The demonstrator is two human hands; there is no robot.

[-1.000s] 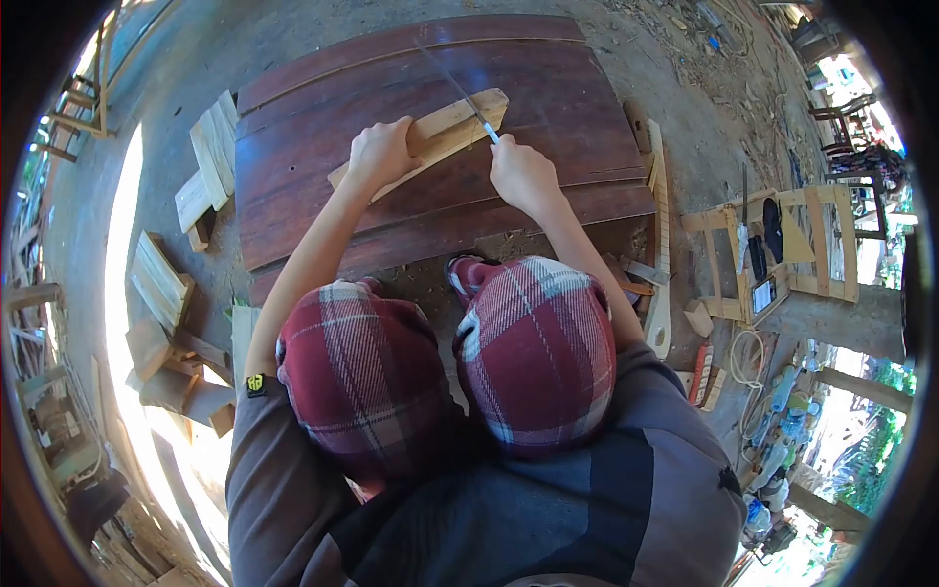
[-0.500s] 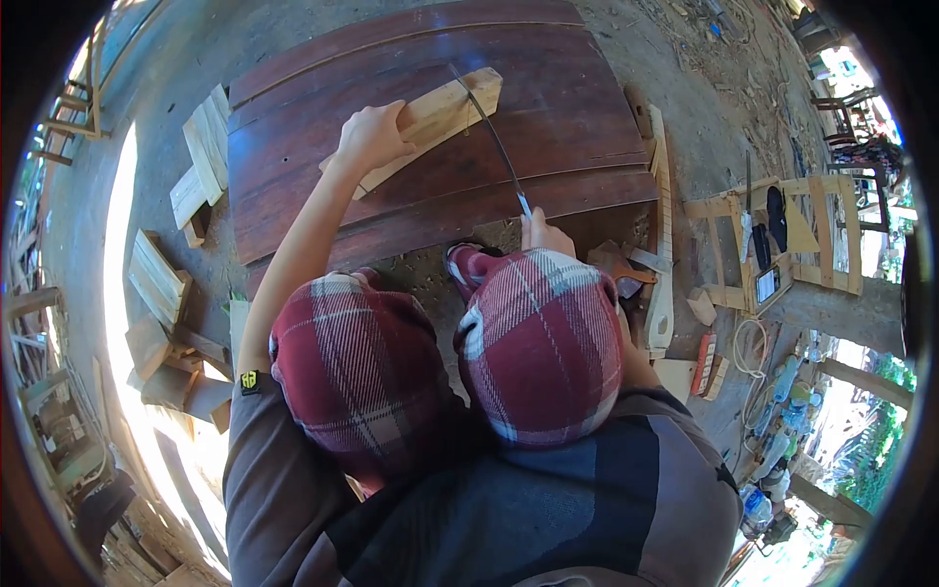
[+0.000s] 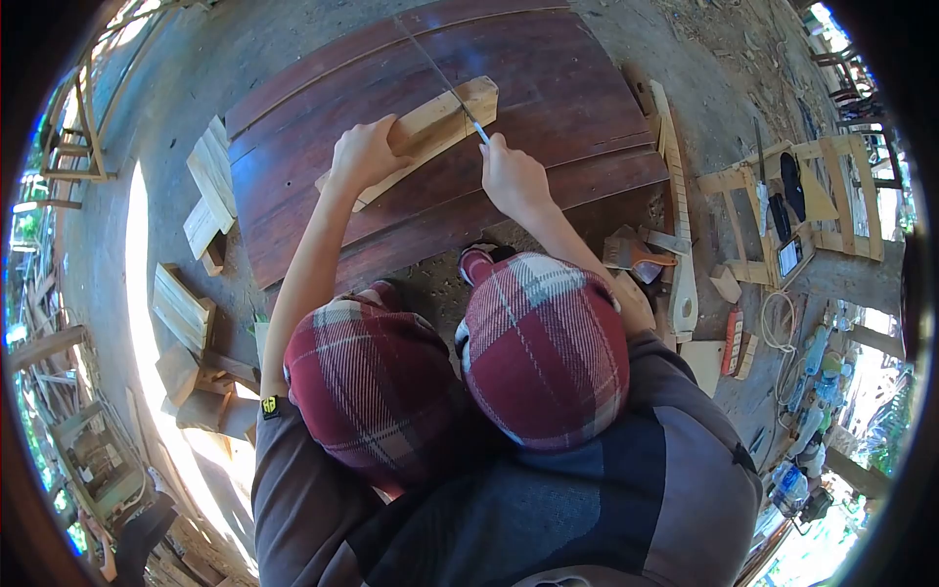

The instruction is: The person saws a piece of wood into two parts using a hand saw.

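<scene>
A thick, pale wood block (image 3: 445, 121) lies slantwise on a dark reddish-brown wooden board (image 3: 558, 68). My left hand (image 3: 368, 157) is closed over the block's near-left part, pressing it against the board. In my right hand (image 3: 515, 177) is the handle end of a saw (image 3: 437, 70). Its long, thin blade shows nearly edge-on and crosses the block close to its right end, with the tip reaching toward the board's far edge. How deep the blade sits in the wood cannot be made out.
Wood offcuts (image 3: 182, 311) lie on the floor at left. To the right are a long pale wooden strip (image 3: 677, 186), an orange-handled tool (image 3: 650, 262), a slatted wooden frame (image 3: 831, 196) with tools and a phone (image 3: 789, 256), and a coiled cord (image 3: 778, 321).
My right hand has pushed the saw forward and away from me, so its blade extends farther past the block. My left hand still holds the block in place.
</scene>
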